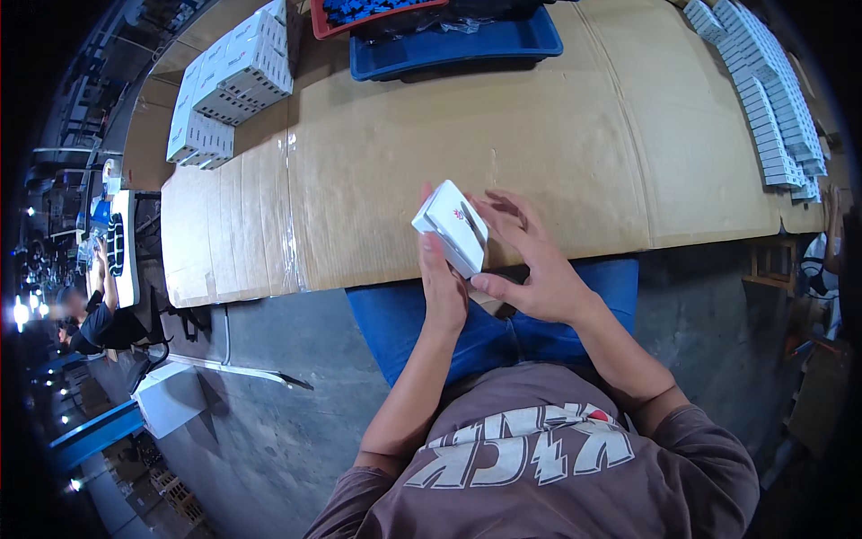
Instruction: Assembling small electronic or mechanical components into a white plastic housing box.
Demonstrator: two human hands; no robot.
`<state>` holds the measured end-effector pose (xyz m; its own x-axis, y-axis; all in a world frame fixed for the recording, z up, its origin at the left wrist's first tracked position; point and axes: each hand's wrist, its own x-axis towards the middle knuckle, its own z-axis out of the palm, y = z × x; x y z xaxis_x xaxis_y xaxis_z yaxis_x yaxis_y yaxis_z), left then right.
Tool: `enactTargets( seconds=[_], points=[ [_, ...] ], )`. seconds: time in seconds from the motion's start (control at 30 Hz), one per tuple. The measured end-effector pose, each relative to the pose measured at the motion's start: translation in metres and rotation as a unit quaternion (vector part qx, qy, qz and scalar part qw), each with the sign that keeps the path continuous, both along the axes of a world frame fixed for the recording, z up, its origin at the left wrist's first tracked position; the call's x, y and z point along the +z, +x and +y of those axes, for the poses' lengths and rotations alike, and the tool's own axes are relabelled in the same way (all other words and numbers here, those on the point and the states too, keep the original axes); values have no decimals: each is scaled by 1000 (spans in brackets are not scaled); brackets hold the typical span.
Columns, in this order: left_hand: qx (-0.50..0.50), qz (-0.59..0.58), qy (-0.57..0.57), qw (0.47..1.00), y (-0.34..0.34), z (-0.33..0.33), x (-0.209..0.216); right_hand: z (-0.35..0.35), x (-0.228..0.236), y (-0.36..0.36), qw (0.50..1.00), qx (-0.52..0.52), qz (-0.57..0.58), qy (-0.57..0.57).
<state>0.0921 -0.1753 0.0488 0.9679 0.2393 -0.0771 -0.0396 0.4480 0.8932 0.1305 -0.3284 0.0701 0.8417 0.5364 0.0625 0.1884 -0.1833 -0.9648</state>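
Note:
A small white box (460, 232), with a picture and a red mark on its top face, is tilted above the near edge of the cardboard-covered table. My left hand (442, 286) grips it from the left, thumb along the near side and fingers behind it. Beside the box's right side is my right hand (537, 269), its fingers apart and slightly curved. The right thumb reaches the box's near corner; whether it touches I cannot tell.
Stacked white boxes (238, 76) stand at the far left, and long rows of similar boxes (763, 99) line the right end. At the back are a blue tray (458, 59) and a red bin (330, 23) of blue pieces. Another person (103, 314) works at far left.

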Motion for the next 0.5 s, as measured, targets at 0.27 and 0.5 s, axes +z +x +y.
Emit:
enactTargets(
  seconds=[0.27,0.5],
  points=[
    [-107,212,-158,958,-12,-12,27,-13,-19,20,963,-7,-268,-11],
    [-120,194,-155,961,-12,-21,32,-6,-28,28,938,-5,-343,49]
  ],
)
